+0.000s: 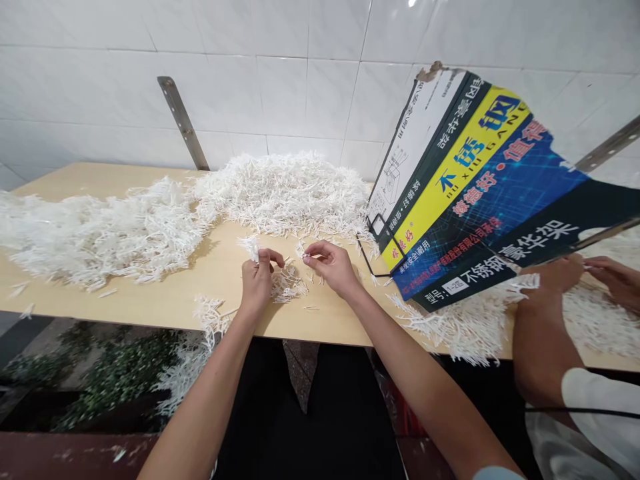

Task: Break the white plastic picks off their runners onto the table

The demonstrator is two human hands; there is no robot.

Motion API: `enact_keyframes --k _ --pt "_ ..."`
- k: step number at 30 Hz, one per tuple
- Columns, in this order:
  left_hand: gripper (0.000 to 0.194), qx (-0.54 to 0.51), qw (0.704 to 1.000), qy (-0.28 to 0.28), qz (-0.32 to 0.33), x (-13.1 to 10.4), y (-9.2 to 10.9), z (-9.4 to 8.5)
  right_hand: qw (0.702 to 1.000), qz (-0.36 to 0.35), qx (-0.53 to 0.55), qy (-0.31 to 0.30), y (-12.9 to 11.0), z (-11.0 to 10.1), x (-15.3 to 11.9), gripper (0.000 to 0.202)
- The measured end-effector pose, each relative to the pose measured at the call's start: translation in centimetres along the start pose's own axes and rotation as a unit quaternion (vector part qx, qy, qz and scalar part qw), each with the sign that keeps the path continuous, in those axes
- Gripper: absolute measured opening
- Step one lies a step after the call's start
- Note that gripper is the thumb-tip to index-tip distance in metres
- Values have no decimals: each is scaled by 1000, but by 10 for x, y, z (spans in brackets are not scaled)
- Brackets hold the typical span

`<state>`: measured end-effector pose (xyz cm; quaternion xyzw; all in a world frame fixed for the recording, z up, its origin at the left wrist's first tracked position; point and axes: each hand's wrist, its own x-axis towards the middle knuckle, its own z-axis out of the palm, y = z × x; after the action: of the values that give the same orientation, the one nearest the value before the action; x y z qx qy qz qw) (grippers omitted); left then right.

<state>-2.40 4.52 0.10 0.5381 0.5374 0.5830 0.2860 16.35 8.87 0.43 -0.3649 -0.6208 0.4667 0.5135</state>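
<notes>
One cardboard panel (465,180) on one bench (330,327); left of panel, one left hand (257,277), one right hand (330,265), one white tuft (250,249) in each; farther left, two big strand heaps (285,190) running together; one black wire stand (381,275) at panel's foot; two metal brackets (184,123), one each side of panel; right of panel, two co-worker's hands (613,277); single strands too many to count
</notes>
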Motion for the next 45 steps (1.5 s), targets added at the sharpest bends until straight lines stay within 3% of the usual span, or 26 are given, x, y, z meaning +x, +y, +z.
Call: enact_keyframes --k 4,6,8,13,18,24,27,30,32,35,38,45 --pt "56 -11 997 -73 31 3 2 1 999 -25 -36 -12 -2 2 -2 14" --pt "59 -5 994 -103 30 4 3 2 998 -43 -52 -17 -3 3 -2 9" --pt "57 -4 992 -123 32 4 3 4 996 -61 -68 -21 -3 3 -2 7" --pt "32 -11 988 -150 45 4 2 5 995 -47 -90 -23 -1 3 -3 6" --pt "27 11 988 -150 23 5 -2 6 998 20 -15 -58 -4 5 -5 11" --pt "25 -62 983 -171 -15 7 -5 4 980 72 118 -143 -2 3 -1 4" --pt "26 -90 985 -143 -44 8 -4 1 983 43 147 -102 2 -3 2 10" --pt "29 -108 985 -119 -64 8 -2 1 999 -23 -29 -34 3 -7 2 14" --pt "32 -117 985 -103 -70 8 0 2 981 -103 -164 -11 1 -6 0 16" --pt "34 -121 985 -96 -78 8 1 5 951 -190 -246 -8 -1 2 -5 14" --pt "36 -118 984 -105 -77 7 0 8 949 -187 -255 -4 -1 8 -9 11" --pt "39 -53 991 -106 -68 6 4 8 979 -98 -177 10 2 10 -6 7"
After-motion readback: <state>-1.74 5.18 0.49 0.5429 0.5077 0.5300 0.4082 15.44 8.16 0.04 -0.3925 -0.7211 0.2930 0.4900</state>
